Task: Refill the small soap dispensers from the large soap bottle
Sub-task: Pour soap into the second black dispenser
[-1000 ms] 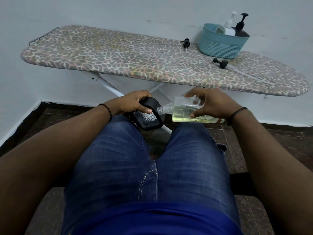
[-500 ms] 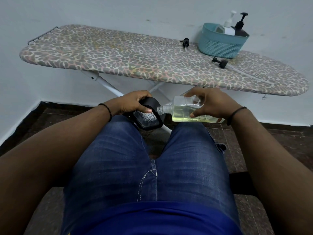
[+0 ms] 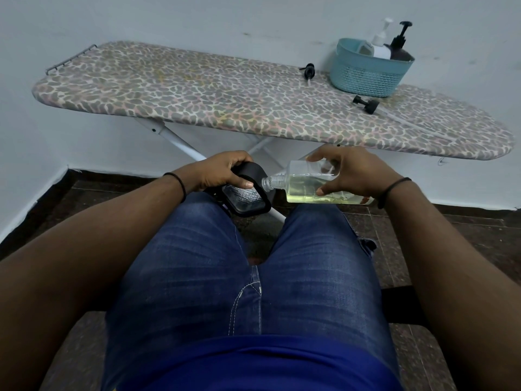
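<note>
Clear soap bottle [image 3: 310,186] lay tilted at frame centre, gripped by right hand [image 3: 352,172], open neck touching black dispenser [image 3: 248,193] gripped by left hand [image 3: 222,172].

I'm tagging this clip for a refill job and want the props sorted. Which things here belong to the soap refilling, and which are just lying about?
In the job:
left hand gripping the black-framed dispenser
right hand holding the tilted clear bottle of yellowish soap
two loose black pump heads
white and black pump bottles

Just there:
teal basket
ironing board
</note>
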